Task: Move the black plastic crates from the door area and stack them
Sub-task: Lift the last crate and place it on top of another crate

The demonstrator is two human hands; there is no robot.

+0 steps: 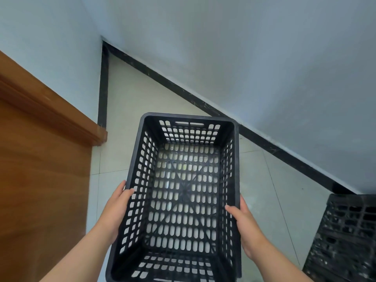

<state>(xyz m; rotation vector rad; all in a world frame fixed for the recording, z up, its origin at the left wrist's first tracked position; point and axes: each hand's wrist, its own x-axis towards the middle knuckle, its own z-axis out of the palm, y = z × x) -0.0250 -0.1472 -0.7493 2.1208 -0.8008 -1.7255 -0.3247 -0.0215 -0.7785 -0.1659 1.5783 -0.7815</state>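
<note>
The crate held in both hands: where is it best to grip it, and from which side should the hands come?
Probably its long top rims, one hand from each side, as the left hand and right hand grip the crate now: thumbs inside, fingers outside. The rim is thick and the top is open. The slot in the far short wall would also serve.

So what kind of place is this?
Probably a bare indoor corner beside a doorway, maybe a hallway or storeroom. There's a pale tiled floor, a plain wall with black skirting, a wooden door frame, and a black plastic crate held up, with another crate at the right.
</note>
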